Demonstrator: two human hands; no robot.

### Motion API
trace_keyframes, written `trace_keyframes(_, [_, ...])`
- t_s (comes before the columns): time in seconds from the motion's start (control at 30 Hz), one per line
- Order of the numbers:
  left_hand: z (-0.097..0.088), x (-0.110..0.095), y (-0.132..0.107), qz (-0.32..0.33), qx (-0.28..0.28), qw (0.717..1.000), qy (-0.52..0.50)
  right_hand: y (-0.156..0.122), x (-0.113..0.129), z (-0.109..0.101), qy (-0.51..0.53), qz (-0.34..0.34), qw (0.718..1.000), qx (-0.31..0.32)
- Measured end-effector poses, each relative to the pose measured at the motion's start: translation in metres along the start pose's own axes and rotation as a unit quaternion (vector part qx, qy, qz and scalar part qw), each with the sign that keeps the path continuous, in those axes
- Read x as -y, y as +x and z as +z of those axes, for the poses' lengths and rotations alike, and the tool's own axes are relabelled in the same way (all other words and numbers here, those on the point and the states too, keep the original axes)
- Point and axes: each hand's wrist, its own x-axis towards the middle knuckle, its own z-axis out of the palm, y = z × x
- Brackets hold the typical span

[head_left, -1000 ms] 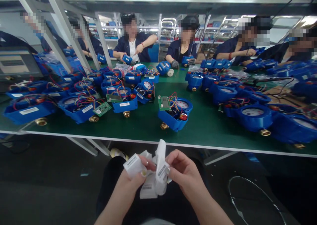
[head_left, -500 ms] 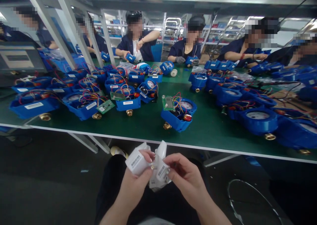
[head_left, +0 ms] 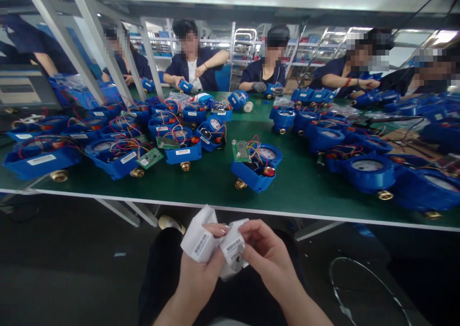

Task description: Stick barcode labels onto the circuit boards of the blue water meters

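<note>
Over my lap, below the table's front edge, both hands grip a crumpled strip of white barcode labels (head_left: 201,237). My left hand (head_left: 201,273) pinches its larger left part between thumb and fingers. My right hand (head_left: 269,256) pinches a small barcode label (head_left: 233,245) at the strip's right end, fingers curled. Nearest on the green table (head_left: 201,182) stands an open blue water meter (head_left: 256,163) with coloured wires, a green circuit board and a brass fitting.
Many more blue water meters (head_left: 118,156) with wires cover the table to the left, and closed ones (head_left: 366,173) to the right. Several people in dark blue work on the far side. A monitor (head_left: 25,89) stands at far left. A wire loop (head_left: 362,287) lies on the floor.
The tall upright end of the label strip has been folded down. My hands have drawn closer together around the strip, staying over my lap.
</note>
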Motion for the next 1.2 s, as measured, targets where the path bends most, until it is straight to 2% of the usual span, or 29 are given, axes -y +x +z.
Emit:
trace_keyframes(0.1, [-0.002,0.003,-0.001,0.033,-0.010,0.997,0.070,-0.001,0.003,0.001,-0.049,-0.008,0.999,-0.002])
trace_keyframes(0.23, [-0.001,0.005,-0.004,0.062,-0.051,0.993,0.091,0.000,0.004,0.000,-0.132,-0.015,0.991,-0.023])
trace_keyframes(0.4, [-0.001,0.003,-0.004,0.095,-0.019,0.992,0.079,0.000,0.010,-0.003,-0.189,0.005,0.982,-0.015])
trace_keyframes(0.47, [-0.002,0.003,-0.002,0.102,0.000,0.992,0.074,0.001,0.010,-0.005,-0.203,-0.008,0.979,-0.007])
trace_keyframes(0.57, [-0.004,0.006,-0.001,0.122,0.024,0.987,0.101,0.001,0.008,-0.007,-0.245,-0.067,0.967,0.000])
trace_keyframes(0.7, [-0.007,0.014,0.001,0.177,0.032,0.971,0.155,-0.001,0.009,-0.007,-0.311,-0.208,0.927,-0.007])
trace_keyframes(0.8, [-0.009,0.021,0.002,0.168,0.020,0.966,0.195,-0.002,0.020,-0.009,-0.310,-0.248,0.918,-0.025])
trace_keyframes(0.9, [-0.012,0.026,0.003,0.146,-0.003,0.967,0.209,0.008,0.032,-0.016,-0.298,-0.277,0.907,-0.111])
trace_keyframes(0.97, [-0.012,0.029,0.005,0.126,-0.015,0.972,0.198,0.025,0.036,-0.022,-0.316,-0.294,0.878,-0.206])
trace_keyframes(1.03, [-0.011,0.031,0.009,0.109,-0.009,0.976,0.186,0.050,0.036,-0.025,-0.343,-0.281,0.853,-0.277])
trace_keyframes(1.1, [-0.009,0.032,0.018,0.096,0.012,0.979,0.178,0.074,0.034,-0.024,-0.366,-0.243,0.843,-0.310])
trace_keyframes(1.2, [-0.004,0.030,0.042,0.077,0.028,0.986,0.142,0.100,0.032,-0.024,-0.378,-0.194,0.848,-0.318])
